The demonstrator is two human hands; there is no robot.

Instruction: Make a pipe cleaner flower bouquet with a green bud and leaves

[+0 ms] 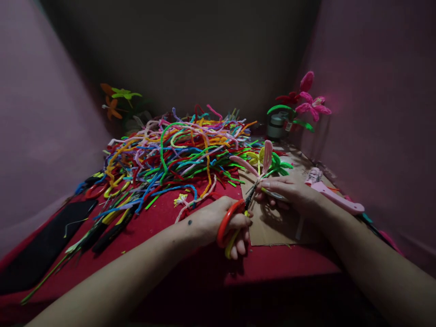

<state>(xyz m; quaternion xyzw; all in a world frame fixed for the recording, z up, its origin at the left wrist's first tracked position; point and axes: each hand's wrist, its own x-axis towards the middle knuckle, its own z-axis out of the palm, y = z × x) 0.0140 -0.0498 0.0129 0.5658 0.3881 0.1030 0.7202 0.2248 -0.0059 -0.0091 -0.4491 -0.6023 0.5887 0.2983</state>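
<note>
My left hand (211, 220) is closed around scissors, its fingers through the red and yellow handles (222, 228). The dark blades point up toward my right hand (289, 190) and meet thin stems just below its fingertips. My right hand pinches the stem of a pink pipe-cleaner flower piece, whose looped petals (268, 156) stand up above the fingers. Close behind are yellow petals (260, 156) and green petals (282, 166); whether they are held too I cannot tell. Something pale lies along the right fingers, partly hidden.
A big tangled heap of coloured pipe cleaners (177, 154) covers the red table's back. Pliers (114, 231) and a black flat pad (47, 245) lie left. Cardboard (272, 231) is under my right hand, a pink-handled tool (337, 198) beside it. Pipe-cleaner flowers (312, 106) stand behind.
</note>
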